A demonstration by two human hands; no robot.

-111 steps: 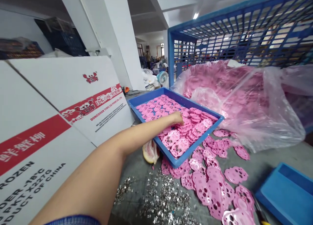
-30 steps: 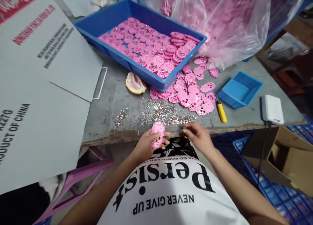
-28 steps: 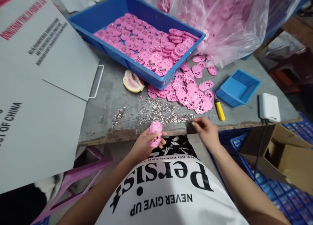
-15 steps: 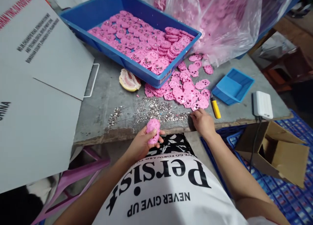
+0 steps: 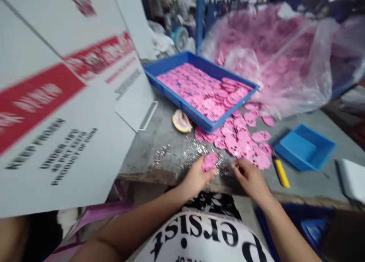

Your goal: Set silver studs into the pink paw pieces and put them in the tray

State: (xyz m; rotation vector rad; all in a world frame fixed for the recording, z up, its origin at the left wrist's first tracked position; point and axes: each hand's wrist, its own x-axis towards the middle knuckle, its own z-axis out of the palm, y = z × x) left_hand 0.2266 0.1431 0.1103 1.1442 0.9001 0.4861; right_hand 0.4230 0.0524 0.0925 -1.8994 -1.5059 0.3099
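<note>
My left hand (image 5: 196,179) grips a pink plastic piece (image 5: 210,162), scalloped at the edge, just above the table's front edge. To its right is my right hand (image 5: 252,177), its thumb and fingers drawn together beside the small shiny metal bits (image 5: 196,149). Whatever those fingertips may hold is too small and blurred to make out. Beyond my right hand lies a loose heap of similar pink pieces (image 5: 242,138). More pink pieces (image 5: 188,78) fill a large blue tray (image 5: 185,107), flat at the left and stacked at the right.
A tall white carton (image 5: 94,152) stands at the left. Half a cut citrus fruit (image 5: 181,121) lies by the tray. On the right are a yellow-handled tool (image 5: 281,173), a small blue bin (image 5: 308,146) and a white device (image 5: 353,180). Behind sits a clear bag (image 5: 299,68) of pink pieces.
The view has swung up and to the left, so more of the carton and bag shows. My left hand has turned the pink piece to a slant, and my hands are closer together.
</note>
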